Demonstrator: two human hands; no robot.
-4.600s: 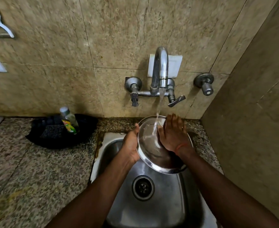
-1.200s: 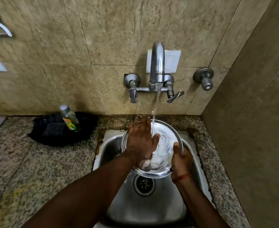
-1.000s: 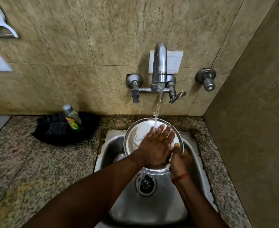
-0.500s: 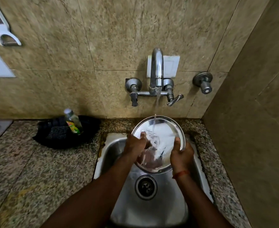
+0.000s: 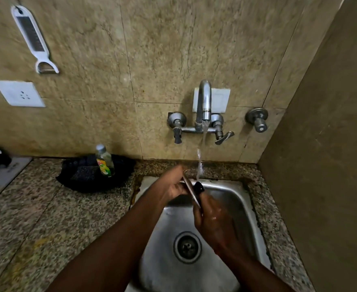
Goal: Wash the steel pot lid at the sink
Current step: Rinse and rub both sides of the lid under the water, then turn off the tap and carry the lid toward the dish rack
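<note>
The steel pot lid (image 5: pixel 191 191) stands on edge over the steel sink (image 5: pixel 238 199), so only its thin rim and black knob (image 5: pixel 199 188) show. My left hand (image 5: pixel 171 184) grips its far left side. My right hand (image 5: pixel 212 220) holds its near lower side, wet. Water runs from the tap (image 5: pixel 204 102) and falls just right of the lid's top edge.
A dish soap bottle (image 5: pixel 104 161) stands in a black tray (image 5: pixel 85 178) on the granite counter (image 5: pixel 47 218) left of the sink. The drain (image 5: pixel 187 247) lies below my hands. A tiled wall closes in on the right. A peeler (image 5: pixel 34 41) hangs at top left.
The lid has turned from facing me to edge-on. My left hand left its inner face and now grips the rim. The view has tilted up and pulled back.
</note>
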